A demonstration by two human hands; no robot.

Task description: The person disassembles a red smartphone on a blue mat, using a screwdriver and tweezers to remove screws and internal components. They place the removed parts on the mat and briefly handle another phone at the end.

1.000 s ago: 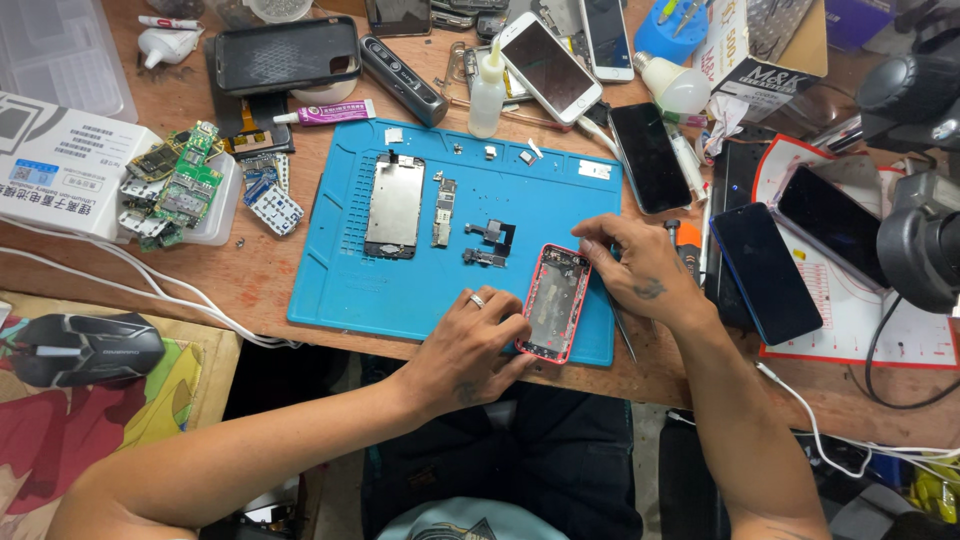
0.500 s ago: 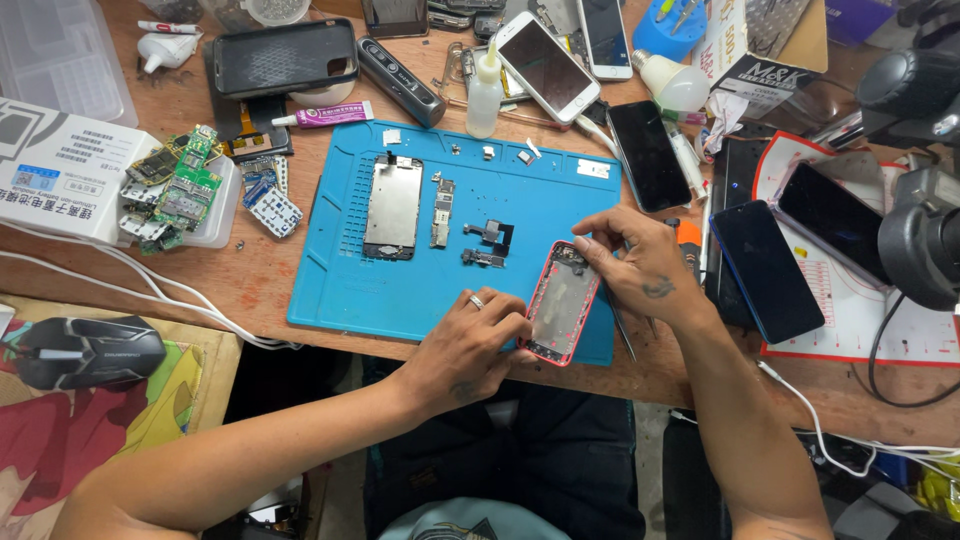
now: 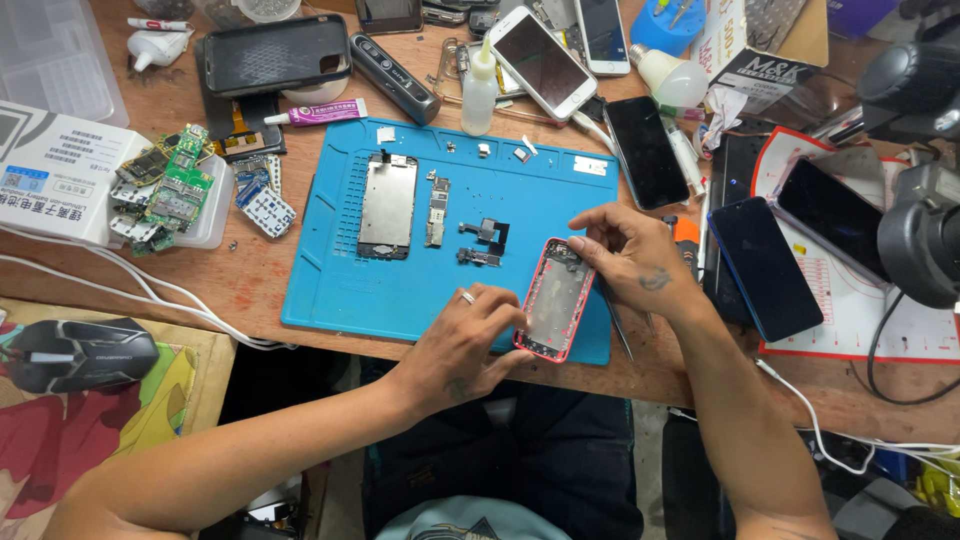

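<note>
— Wooden workbench (image 3: 250,270), crowded from edge to edge, with a blue work mat (image 3: 330,290) laid in the middle. What's in hand?

— An empty pink phone shell (image 3: 555,298), open side up, lying on the near right corner of the mat. The left hand (image 3: 470,345) pinches its near left edge, fingers closed on the rim; a ring shows on one finger. The right hand (image 3: 630,255) holds the far end, thumb and fingertips drawn together on the top corner.

— Any tool in that right hand?

— I cannot tell. A thin pair of tweezers (image 3: 615,325) lies on the mat just beside the shell, under the wrist, not gripped.

— And the parts?

— Laid out farther up the mat: a metal backing plate (image 3: 388,205), a narrow circuit board (image 3: 437,212) beside it, and two small dark parts (image 3: 485,243) between those and the shell. Off the mat, a heap of green boards (image 3: 165,190) sits on the left and several phones (image 3: 645,150) lie to the right.

— Which stage, would you say?

— I'd judge the shell is stripped and being checked or readied at its top end. A next move would call for a steady left-hand hold, and fine fingertip work in that corner.
</note>
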